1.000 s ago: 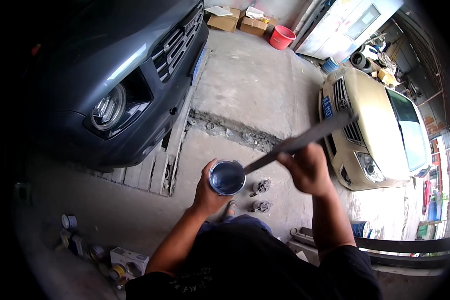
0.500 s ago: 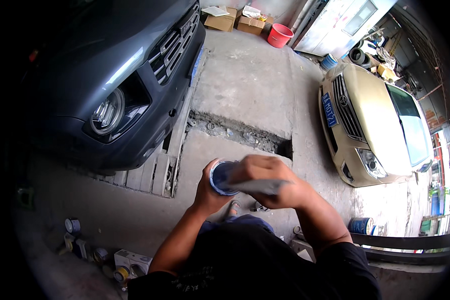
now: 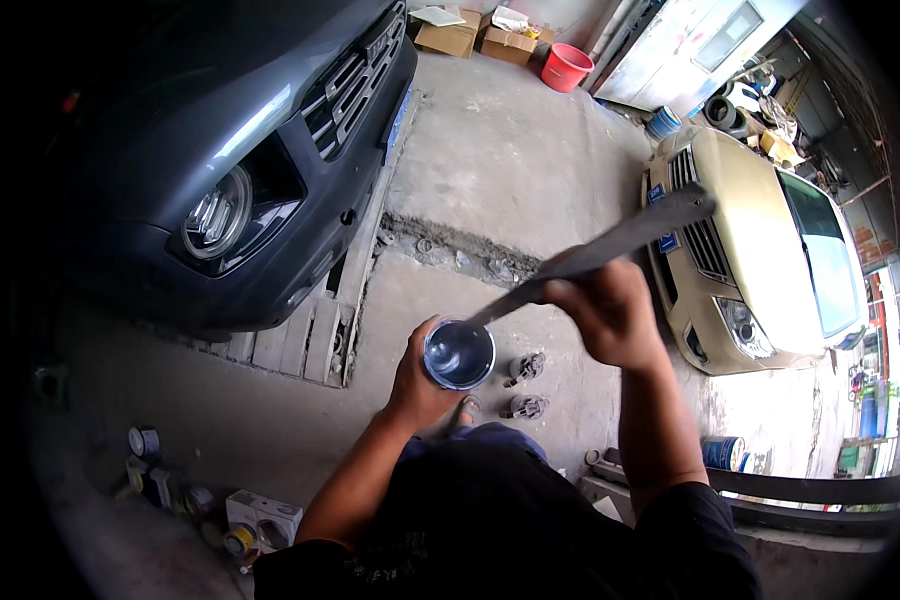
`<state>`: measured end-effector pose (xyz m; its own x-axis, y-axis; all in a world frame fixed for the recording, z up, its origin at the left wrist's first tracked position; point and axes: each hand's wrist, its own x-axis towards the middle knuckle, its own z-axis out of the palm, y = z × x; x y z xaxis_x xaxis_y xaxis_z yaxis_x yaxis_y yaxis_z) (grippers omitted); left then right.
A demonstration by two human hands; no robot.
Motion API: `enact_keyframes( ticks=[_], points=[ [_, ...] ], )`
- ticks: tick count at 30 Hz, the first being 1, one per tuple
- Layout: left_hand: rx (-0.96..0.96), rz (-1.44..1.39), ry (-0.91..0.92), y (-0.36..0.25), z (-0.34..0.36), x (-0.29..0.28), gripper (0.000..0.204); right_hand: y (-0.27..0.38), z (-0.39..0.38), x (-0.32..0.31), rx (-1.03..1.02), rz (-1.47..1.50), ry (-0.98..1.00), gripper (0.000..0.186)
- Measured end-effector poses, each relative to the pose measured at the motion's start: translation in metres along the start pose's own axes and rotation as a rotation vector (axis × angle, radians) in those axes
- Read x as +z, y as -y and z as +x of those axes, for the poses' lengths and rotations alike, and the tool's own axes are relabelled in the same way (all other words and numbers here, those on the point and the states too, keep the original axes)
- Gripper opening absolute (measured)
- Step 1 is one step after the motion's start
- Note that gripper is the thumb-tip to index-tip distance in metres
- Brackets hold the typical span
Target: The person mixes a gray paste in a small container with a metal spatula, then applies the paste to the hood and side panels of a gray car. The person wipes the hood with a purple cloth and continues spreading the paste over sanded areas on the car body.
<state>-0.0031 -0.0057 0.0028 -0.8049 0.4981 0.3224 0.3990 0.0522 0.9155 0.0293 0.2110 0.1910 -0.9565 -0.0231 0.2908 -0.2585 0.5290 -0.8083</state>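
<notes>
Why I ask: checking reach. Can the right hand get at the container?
Likely yes: the left hand holds the open container nearby, and a flat stick in the right hand apparently reaches it.

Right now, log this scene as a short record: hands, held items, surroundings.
left hand: wrapped around the side of an open cup
cup interior: dark blue-grey, glossy
right hand: gripping a long flat strip
strip pose: slanted, lower end at the cup's far rim; contact unclear
floor nearby: two small dark objects, kind unclear
left side: dark car, front end
right side: gold car, front end
far end: red bucket, cardboard boxes
</notes>
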Motion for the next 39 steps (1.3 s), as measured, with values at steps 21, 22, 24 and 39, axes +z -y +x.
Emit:
enact_keyframes(
  ticks=[21, 22, 24, 39],
  points=[
    [0.051, 0.033, -0.005, -0.012, 0.002, -0.008, 0.093, 0.026, 0.015, 0.030, -0.353, -0.047, 0.209, 0.006],
    [0.068, 0.061, 0.004, -0.015, 0.005, -0.011, 0.093, 0.029, 0.012, 0.040, -0.449, -0.003, 0.293, 0.007],
    [0.007, -0.011, -0.040, -0.019, -0.003, -0.016, 0.092, 0.026, 0.002, 0.019, -0.453, 0.071, 0.355, 0.006],
    [0.012, -0.032, 0.068, -0.017, 0.003, -0.014, 0.091, 0.013, 0.017, 0.001, -0.321, -0.053, 0.253, 0.009]
  ],
)
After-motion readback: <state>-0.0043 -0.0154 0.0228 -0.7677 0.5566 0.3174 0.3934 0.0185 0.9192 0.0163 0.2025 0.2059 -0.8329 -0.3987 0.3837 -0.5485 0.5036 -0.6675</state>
